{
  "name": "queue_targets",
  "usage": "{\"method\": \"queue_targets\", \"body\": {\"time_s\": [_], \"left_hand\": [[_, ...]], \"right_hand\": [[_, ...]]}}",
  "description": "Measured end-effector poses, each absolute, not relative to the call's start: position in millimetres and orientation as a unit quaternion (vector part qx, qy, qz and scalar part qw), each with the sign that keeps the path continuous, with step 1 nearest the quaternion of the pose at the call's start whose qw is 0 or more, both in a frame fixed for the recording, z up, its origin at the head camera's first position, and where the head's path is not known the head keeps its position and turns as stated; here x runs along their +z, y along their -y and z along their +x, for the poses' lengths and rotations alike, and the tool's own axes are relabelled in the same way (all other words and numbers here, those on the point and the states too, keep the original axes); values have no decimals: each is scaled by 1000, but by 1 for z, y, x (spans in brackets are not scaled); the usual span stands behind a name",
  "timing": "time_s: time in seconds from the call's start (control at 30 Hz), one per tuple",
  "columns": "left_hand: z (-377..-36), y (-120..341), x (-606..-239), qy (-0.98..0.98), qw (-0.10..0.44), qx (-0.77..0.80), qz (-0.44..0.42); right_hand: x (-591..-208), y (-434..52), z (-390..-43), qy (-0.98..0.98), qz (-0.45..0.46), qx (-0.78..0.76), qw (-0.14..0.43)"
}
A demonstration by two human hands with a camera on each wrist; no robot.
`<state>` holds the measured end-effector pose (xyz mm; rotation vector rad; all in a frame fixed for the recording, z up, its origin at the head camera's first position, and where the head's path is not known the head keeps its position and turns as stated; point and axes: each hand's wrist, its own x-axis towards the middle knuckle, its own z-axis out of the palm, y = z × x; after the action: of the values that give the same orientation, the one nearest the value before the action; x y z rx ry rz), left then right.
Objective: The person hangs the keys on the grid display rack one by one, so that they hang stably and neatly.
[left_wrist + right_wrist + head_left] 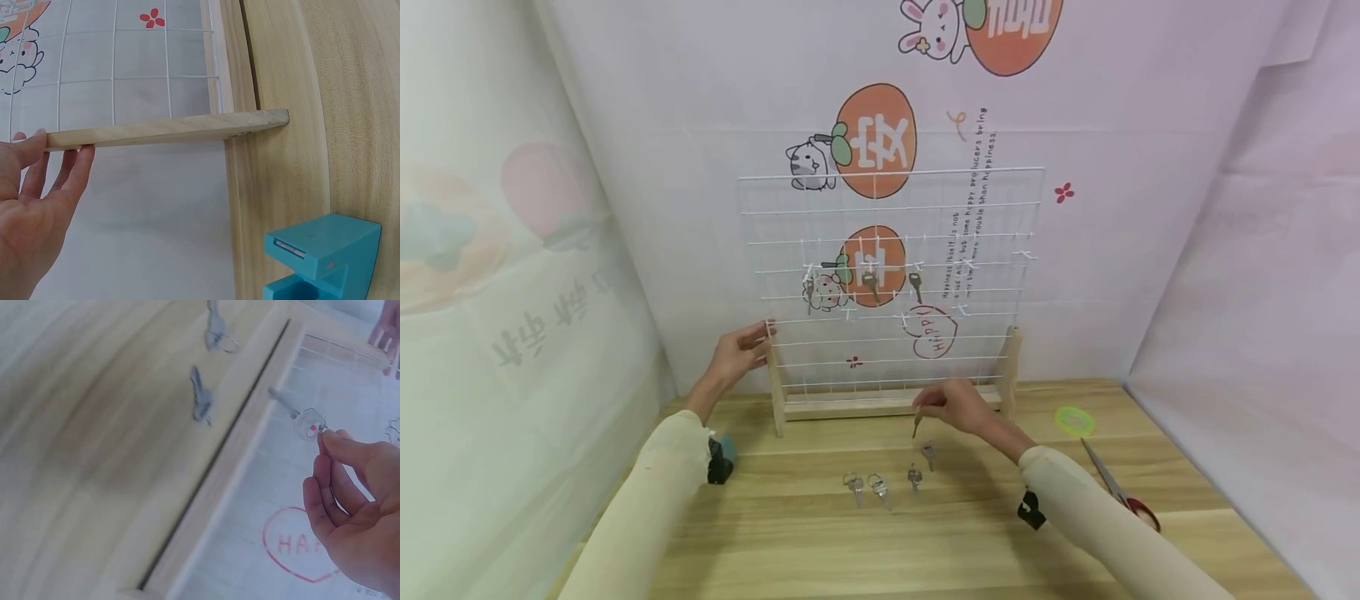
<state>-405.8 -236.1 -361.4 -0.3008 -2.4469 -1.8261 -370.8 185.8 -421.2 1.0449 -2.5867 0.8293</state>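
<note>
So we've got our right hand (958, 407) hovering just above the wooden table (970, 550), right in front of the bottom rail of the wire grid rack (891, 275), and it's pinching a key (917, 426) by its head between thumb and fingertip. The blade hangs down below the fingers (329, 487), clear of the tabletop, so the key sits at the very tip of the grip rather than in the palm. In the right wrist view the rest of that hand is loosely curled and the key (294, 412) sticks out away from the fingertips, over the rack's base. Our left hand (737, 352) is up at the rack's left wooden upright (774, 385), fingers straight and relaxed, fingertips resting against the top end of the post, not wrapped around it; the left wrist view shows the same, flat fingers (72, 178) touching the wood. Four more loose keys (887, 479) lie on the table just below our right hand, near it but not touching. Three keys (871, 283) are hanging on hooks about mid-height on the grid. Off to the right there's a green ring (1073, 421) and a pair of red-handled scissors (1120, 492) on the table, well apart from the hands.
</note>
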Motion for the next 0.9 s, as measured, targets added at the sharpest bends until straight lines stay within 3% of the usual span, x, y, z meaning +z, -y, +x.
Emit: {"method": "queue_targets", "body": {"time_s": [0.6, 0.9], "left_hand": [[-406, 236, -364, 797, 36, -596, -95], [-405, 237, -363, 798, 39, -594, -98]], "right_hand": [[-337, -213, -363, 893, 320, 297, 108], [-288, -224, -360, 897, 307, 276, 155]]}}
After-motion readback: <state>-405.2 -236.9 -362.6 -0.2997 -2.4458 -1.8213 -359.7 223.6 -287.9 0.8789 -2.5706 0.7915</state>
